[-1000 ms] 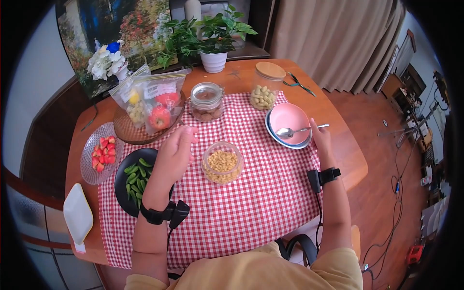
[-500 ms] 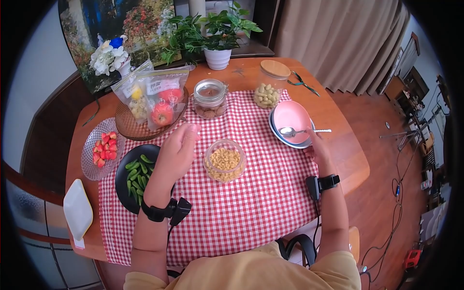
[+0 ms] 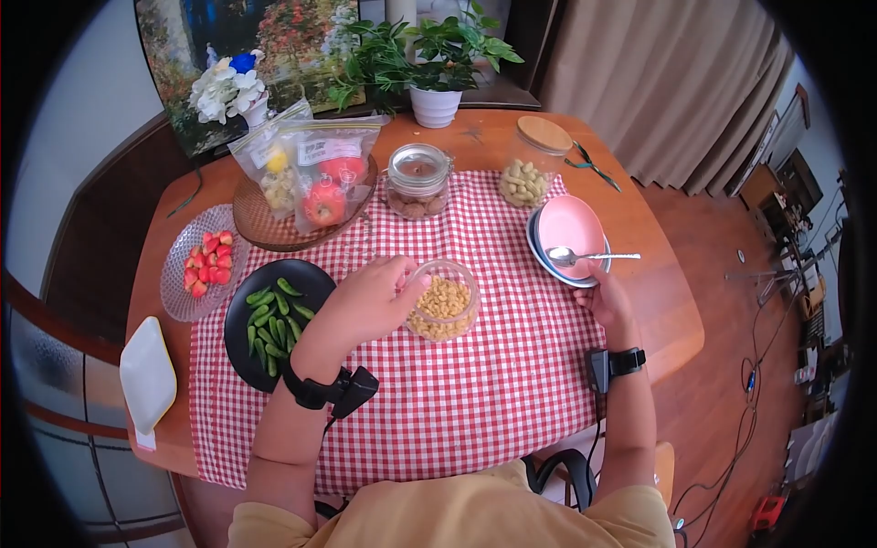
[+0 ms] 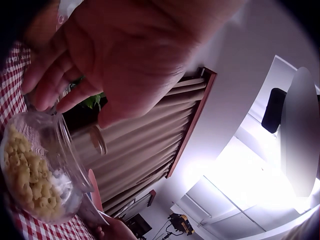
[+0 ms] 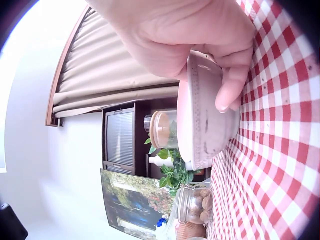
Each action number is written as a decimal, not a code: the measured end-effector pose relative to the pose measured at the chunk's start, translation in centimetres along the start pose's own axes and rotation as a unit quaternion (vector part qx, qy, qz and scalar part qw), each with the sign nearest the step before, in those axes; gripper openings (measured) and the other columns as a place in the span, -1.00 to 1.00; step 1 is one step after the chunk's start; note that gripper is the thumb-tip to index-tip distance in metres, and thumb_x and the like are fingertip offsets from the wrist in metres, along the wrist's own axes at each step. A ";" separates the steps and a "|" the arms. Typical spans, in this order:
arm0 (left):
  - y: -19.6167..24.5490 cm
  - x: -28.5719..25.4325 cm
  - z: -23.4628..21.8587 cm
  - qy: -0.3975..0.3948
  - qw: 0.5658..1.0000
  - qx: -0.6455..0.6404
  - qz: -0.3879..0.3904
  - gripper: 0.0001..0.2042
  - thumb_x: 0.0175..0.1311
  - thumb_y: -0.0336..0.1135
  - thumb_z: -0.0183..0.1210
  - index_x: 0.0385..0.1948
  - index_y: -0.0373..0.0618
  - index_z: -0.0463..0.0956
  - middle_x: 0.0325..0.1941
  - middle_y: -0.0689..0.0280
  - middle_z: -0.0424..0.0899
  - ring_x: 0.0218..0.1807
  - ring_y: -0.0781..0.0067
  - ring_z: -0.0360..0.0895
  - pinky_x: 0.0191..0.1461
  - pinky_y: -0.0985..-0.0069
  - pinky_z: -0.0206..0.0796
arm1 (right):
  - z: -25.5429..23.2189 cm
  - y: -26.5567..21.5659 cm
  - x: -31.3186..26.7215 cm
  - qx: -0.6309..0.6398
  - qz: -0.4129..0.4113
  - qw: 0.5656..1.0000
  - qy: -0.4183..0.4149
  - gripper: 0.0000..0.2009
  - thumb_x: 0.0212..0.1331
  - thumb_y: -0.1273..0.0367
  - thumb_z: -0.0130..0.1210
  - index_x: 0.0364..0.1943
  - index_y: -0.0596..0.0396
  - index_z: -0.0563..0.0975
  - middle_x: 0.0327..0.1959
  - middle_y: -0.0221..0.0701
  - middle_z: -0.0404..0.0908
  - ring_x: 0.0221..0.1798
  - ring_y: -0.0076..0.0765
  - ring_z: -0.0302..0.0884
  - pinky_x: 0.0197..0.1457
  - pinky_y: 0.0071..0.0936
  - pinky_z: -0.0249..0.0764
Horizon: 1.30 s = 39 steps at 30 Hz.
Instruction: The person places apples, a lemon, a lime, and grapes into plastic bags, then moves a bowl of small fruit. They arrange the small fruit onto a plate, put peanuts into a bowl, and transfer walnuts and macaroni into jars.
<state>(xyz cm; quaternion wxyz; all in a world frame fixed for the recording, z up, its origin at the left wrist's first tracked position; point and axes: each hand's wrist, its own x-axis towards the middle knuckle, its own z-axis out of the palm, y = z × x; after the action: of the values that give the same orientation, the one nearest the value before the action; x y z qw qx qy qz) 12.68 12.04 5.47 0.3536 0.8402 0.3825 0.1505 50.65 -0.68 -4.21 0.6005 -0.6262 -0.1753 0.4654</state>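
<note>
My left hand (image 3: 364,306) is at the left side of a clear jar (image 3: 475,294) of short macaroni (image 3: 446,300). Its fingers are stretched out and loosely bent, right at the jar's rim in the left wrist view, gripping nothing. At the right, my right hand (image 3: 610,300) pinches the near edge of a stack of bowls, the thumb at the rim and a finger (image 5: 233,90) against the outer wall. A pink bowl (image 3: 571,224) is uppermost, with blue and white rims below. A metal spoon (image 3: 566,257) lies across it, handle to the right.
Near my left forearm is a black plate (image 3: 239,352) of green peppers. Behind it are a glass dish (image 3: 172,283) of red fruit and a basket (image 3: 265,239) with bagged fruit. Two lidded jars, a clip-top jar (image 3: 417,187) and a wooden-lidded jar (image 3: 545,137), stand farther back.
My left hand has moved right and turned palm down, reaching the macaroni jar. My right hand has slid down round the bowls' edge and now pinches it. The head view has shifted slightly.
</note>
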 end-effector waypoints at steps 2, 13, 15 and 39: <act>0.0 0.0 0.1 -0.010 1.000 0.007 0.018 -0.69 0.34 -0.15 0.04 -0.10 -0.23 0.49 -0.31 0.08 0.61 -0.28 0.21 0.58 -0.16 0.33 0.37 | -0.1 0.1 0.1 0.004 -0.003 1.000 0.001 -0.72 0.37 0.22 -0.09 -0.11 0.16 0.48 -0.45 -0.35 0.61 -0.59 -0.49 0.54 -0.54 -0.62 0.52; -0.9 -0.1 0.7 0.037 0.997 0.054 0.040 -0.66 0.32 -0.13 0.04 -0.07 -0.22 0.50 -0.25 0.04 0.60 -0.17 0.09 0.55 -0.07 0.31 0.36 | -0.3 -0.3 -0.2 -0.379 -0.318 0.803 0.333 -0.57 0.26 0.08 0.11 -0.15 0.24 0.44 -0.50 -0.29 0.56 -0.53 -0.37 0.52 -0.51 -0.54 0.39; -1.2 0.0 1.2 0.105 0.989 0.088 0.051 -0.68 0.32 -0.15 0.05 -0.09 -0.21 0.50 -0.27 0.05 0.60 -0.21 0.09 0.56 -0.10 0.31 0.37 | 2.7 -2.6 -3.7 -0.399 -0.322 0.782 0.353 -0.58 0.19 0.11 0.19 -0.20 0.26 0.44 -0.50 -0.30 0.55 -0.48 -0.36 0.51 -0.48 -0.50 0.35; -1.7 -8.2 10.2 -0.149 0.974 -0.162 0.061 -0.75 0.32 -0.20 0.08 -0.47 -0.18 0.48 -0.61 0.26 0.53 -0.56 0.41 0.45 -0.46 0.39 0.29 | 21.0 -0.3 -8.8 -0.538 -0.500 0.664 -0.142 -0.35 -0.24 0.04 0.38 -0.04 0.11 0.49 -0.19 -0.14 0.47 -0.09 -0.02 0.44 -0.06 -0.16 0.47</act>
<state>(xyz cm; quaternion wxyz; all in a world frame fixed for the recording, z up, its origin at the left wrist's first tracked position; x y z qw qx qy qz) 11.65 1.83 -2.79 0.5281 0.8065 0.2442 0.1051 29.64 4.93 2.56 0.2701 -0.5853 -0.7645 0.0035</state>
